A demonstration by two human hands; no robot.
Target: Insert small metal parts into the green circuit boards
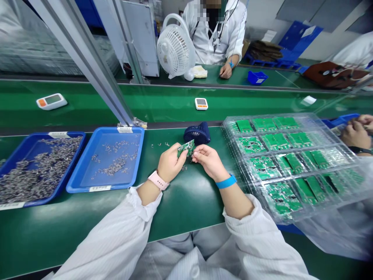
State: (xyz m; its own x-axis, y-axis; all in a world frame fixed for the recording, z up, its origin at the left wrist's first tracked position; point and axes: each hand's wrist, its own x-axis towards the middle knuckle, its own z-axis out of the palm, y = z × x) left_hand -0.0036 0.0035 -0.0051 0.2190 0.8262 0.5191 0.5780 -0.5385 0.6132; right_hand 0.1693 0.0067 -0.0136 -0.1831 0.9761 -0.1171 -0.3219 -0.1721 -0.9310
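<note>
My left hand grips a small green circuit board by its left edge, just above the green bench. My right hand is closed in a pinch at the board's right side, fingertips touching it; whether it holds a small part is hidden. A pink watch sits on my left wrist and a blue band on my right. A few tiny metal parts lie on the bench just left of my hands.
Two blue trays stand at the left: one with scattered small metal parts, one heaped with them. Clear stacked trays of green boards stand right. A dark mini fan lies behind my hands. Other workers sit opposite and at right.
</note>
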